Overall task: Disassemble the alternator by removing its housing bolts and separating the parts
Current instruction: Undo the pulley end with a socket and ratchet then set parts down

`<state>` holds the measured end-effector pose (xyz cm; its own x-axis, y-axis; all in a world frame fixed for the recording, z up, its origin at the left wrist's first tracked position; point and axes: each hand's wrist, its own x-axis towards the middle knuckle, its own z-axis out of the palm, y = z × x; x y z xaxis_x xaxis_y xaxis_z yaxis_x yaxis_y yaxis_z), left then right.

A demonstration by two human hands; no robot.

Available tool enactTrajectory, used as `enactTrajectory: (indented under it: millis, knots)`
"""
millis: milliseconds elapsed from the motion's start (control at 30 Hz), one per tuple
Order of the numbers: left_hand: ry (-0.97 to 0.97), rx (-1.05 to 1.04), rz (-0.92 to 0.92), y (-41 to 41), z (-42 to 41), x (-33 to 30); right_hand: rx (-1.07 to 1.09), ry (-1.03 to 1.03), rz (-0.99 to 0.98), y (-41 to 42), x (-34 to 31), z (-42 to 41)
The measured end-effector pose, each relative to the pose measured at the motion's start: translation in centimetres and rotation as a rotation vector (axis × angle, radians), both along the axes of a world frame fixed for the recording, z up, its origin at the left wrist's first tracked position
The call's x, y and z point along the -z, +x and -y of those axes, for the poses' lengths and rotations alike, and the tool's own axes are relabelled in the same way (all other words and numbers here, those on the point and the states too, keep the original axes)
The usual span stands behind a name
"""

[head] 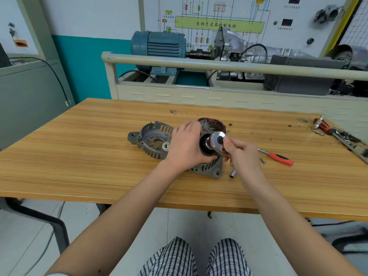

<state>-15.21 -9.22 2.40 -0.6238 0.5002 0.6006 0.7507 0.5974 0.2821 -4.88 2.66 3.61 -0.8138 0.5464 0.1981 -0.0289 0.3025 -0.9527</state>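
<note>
Head cam: left hand grips alternator housing, right hand pinches ratchet; may slip off nut if tilted.

Open wood runs across the desk on its left half and along the near edge. At centre, the removed end cover sits just left of the alternator body. To the right, a loose socket, a bolt and a red-handled ratchet clutter the passage (more tools crowd the far right corner).
</note>
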Motion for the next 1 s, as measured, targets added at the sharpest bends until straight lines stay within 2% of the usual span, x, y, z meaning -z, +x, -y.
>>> enactTrajectory:
  millis: [200,300,467,700,867,933,1000]
  knots:
    - [0.006,-0.003,-0.006,-0.2,-0.2,0.3,-0.016,0.095,-0.044,-0.3,0.7,0.0]
    - [0.028,0.047,0.006,-0.2,0.3,0.2,-0.110,0.166,-0.060,-0.5,1.1,-0.8]
    - [0.042,0.105,0.036,-0.5,0.8,-0.2,-0.288,0.288,0.065,-2.1,-1.2,-3.0]
    - [0.000,0.167,0.068,-1.2,1.3,-0.7,-0.622,0.988,0.308,-4.3,-7.8,-2.9]
    - [0.056,0.262,0.091,-1.4,1.6,-0.9,-0.778,1.537,0.342,-6.2,-10.6,-0.7]
    - [0.120,0.307,0.092,-1.1,1.8,-1.0,-0.799,1.641,0.310,-6.6,-10.8,0.1]
    - [0.141,0.311,0.107,-0.8,1.9,-1.1,-0.757,1.657,0.257,-6.7,-10.5,0.5]
